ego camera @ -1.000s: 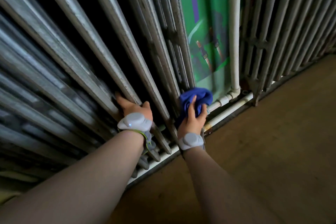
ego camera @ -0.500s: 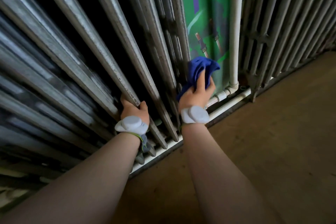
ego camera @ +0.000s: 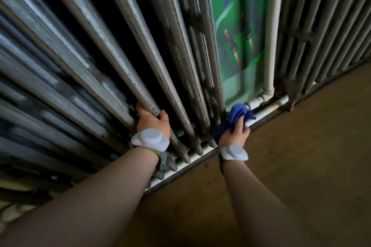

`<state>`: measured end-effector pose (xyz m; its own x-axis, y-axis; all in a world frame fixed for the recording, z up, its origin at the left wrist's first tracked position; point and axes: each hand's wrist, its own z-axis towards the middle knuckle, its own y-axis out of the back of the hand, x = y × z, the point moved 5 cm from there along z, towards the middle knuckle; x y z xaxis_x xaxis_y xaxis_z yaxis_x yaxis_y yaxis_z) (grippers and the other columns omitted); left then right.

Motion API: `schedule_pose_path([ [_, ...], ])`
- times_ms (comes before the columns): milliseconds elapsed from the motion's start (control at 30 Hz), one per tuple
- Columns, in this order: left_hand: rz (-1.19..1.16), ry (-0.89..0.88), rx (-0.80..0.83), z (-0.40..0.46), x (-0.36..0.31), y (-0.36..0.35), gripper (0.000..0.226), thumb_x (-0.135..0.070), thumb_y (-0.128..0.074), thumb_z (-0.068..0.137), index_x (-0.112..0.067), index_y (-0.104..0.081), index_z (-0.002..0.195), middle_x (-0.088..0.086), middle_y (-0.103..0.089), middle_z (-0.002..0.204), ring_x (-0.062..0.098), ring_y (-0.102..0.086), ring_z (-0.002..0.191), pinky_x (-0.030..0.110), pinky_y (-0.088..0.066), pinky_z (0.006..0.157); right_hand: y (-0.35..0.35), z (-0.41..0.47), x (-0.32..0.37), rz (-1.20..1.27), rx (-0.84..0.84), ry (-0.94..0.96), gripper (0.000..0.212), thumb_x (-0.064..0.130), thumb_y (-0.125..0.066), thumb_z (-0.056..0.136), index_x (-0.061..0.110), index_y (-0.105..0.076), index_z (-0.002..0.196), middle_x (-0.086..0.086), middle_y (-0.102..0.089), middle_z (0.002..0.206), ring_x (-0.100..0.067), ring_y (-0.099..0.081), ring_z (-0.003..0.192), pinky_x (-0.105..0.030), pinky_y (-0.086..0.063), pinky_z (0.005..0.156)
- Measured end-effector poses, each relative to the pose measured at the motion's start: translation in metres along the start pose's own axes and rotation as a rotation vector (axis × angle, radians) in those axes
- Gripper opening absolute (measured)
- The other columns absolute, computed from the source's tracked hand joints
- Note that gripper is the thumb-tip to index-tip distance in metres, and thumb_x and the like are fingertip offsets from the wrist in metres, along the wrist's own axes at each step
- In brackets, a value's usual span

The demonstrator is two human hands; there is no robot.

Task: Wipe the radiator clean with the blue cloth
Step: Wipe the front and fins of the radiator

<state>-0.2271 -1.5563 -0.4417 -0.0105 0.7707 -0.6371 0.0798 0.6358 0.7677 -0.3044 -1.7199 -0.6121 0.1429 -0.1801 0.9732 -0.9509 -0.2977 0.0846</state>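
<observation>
**Low on the radiator, cloth at the last column**

Down near the floor, the right hand (ego camera: 233,135) has its fingers curled round a bunched blue cloth (ego camera: 237,117) and holds it against the foot of the end column of the grey cast-iron radiator (ego camera: 124,50), just where that column meets the green wall panel (ego camera: 236,26). Part of the cloth sticks up above the fingers and part hangs down to the left of the palm, touching the metal. A white horizontal pipe (ego camera: 269,106) runs just behind the cloth and joins a white vertical pipe (ego camera: 271,36) at an elbow to the right.

The left hand (ego camera: 152,121) grips one of the radiator columns further left, thumb on one side and fingers wrapped out of sight behind the bar. Both wrists carry a white band with a rounded grey puck (ego camera: 149,138).

A second radiator (ego camera: 321,26) stands to the right of the vertical pipe. Brown floor (ego camera: 301,166) spreads under both forearms.
</observation>
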Motion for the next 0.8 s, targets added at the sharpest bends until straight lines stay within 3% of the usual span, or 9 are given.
schedule_pose_path([
  [67, -0.008, -0.007, -0.014, 0.001, 0.001, 0.001, 0.068, -0.027, -0.043, 0.097, -0.013, -0.001, 0.149, 0.019, -0.053, 0.130, 0.036, -0.052, 0.117, 0.036, -0.040, 0.093, -0.012, -0.003, 0.032, 0.059, -0.060, 0.160, 0.056, 0.001, -0.043, 0.085, 0.008, -0.040, 0.140, -0.024, -0.033, 0.136, -0.037, -0.038, 0.125, -0.029, -0.026, 0.104],
  [133, -0.014, 0.002, -0.019, 0.001, 0.003, 0.000, 0.069, -0.027, -0.043, 0.097, -0.013, 0.000, 0.149, 0.019, -0.055, 0.128, 0.036, -0.053, 0.115, 0.036, -0.041, 0.092, -0.021, -0.008, 0.044, 0.089, -0.123, 0.204, 0.060, 0.006, -0.041, 0.076, 0.007, -0.046, 0.136, -0.026, -0.036, 0.133, -0.039, -0.039, 0.123, -0.029, -0.025, 0.104],
  [233, -0.032, 0.007, -0.027, 0.000, 0.006, 0.000, 0.070, -0.027, -0.044, 0.096, -0.013, -0.001, 0.149, 0.019, -0.055, 0.127, 0.037, -0.054, 0.113, 0.036, -0.041, 0.091, -0.027, -0.013, 0.027, 0.051, -0.125, 0.307, 0.054, 0.003, -0.039, 0.080, 0.000, -0.046, 0.134, -0.030, -0.033, 0.135, -0.043, -0.039, 0.124, -0.029, -0.025, 0.104],
  [333, -0.046, 0.013, -0.046, 0.002, 0.004, -0.001, 0.070, -0.028, -0.045, 0.095, -0.015, -0.001, 0.149, 0.018, -0.054, 0.129, 0.036, -0.053, 0.114, 0.035, -0.040, 0.093, -0.027, 0.002, -0.008, 0.024, -0.024, 0.146, 0.048, 0.004, -0.038, 0.090, 0.003, -0.040, 0.138, -0.025, -0.027, 0.141, -0.038, -0.035, 0.128, -0.024, -0.022, 0.105],
  [433, -0.022, -0.004, -0.017, 0.001, 0.003, 0.000, 0.071, -0.029, -0.044, 0.096, -0.015, 0.001, 0.149, 0.017, -0.054, 0.129, 0.034, -0.053, 0.115, 0.034, -0.040, 0.093, -0.024, 0.016, -0.032, -0.059, 0.103, -0.144, 0.050, 0.006, -0.039, 0.094, 0.014, -0.034, 0.143, -0.020, -0.026, 0.144, -0.034, -0.035, 0.129, -0.033, -0.024, 0.108],
  [533, -0.013, -0.009, -0.012, 0.003, 0.003, 0.002, 0.071, -0.030, -0.044, 0.096, -0.013, 0.001, 0.148, 0.017, -0.053, 0.129, 0.035, -0.053, 0.114, 0.034, -0.041, 0.091, -0.025, 0.022, -0.041, -0.112, 0.207, -0.208, 0.055, 0.006, -0.040, 0.095, 0.019, -0.026, 0.146, -0.012, -0.032, 0.145, -0.034, -0.036, 0.131, -0.039, -0.032, 0.105],
  [633, -0.016, -0.010, -0.016, 0.001, 0.003, 0.002, 0.071, -0.029, -0.045, 0.096, -0.013, 0.000, 0.148, 0.017, -0.052, 0.130, 0.035, -0.052, 0.116, 0.034, -0.041, 0.093, -0.015, 0.032, -0.041, -0.123, 0.125, -0.254, 0.051, 0.003, -0.038, 0.095, 0.019, -0.032, 0.144, -0.005, -0.037, 0.136, -0.030, -0.038, 0.129, -0.021, -0.034, 0.087],
  [733, -0.003, -0.005, -0.020, 0.002, 0.004, 0.000, 0.070, -0.031, -0.044, 0.096, -0.012, -0.001, 0.148, 0.017, -0.052, 0.131, 0.034, -0.053, 0.115, 0.034, -0.041, 0.091, -0.013, 0.030, -0.030, -0.004, 0.005, -0.292, 0.058, -0.001, -0.041, 0.090, 0.022, -0.037, 0.143, -0.011, -0.037, 0.141, -0.031, -0.042, 0.126, -0.025, -0.029, 0.101],
  [800, 0.004, 0.006, -0.020, 0.003, 0.006, -0.001, 0.070, -0.032, -0.043, 0.096, -0.012, -0.002, 0.148, 0.017, -0.051, 0.132, 0.034, -0.053, 0.115, 0.033, -0.041, 0.090, -0.020, 0.024, -0.022, -0.046, -0.057, -0.200, 0.060, -0.005, -0.039, 0.088, 0.019, -0.037, 0.143, -0.016, -0.032, 0.141, -0.030, -0.040, 0.126, -0.026, -0.024, 0.107],
])
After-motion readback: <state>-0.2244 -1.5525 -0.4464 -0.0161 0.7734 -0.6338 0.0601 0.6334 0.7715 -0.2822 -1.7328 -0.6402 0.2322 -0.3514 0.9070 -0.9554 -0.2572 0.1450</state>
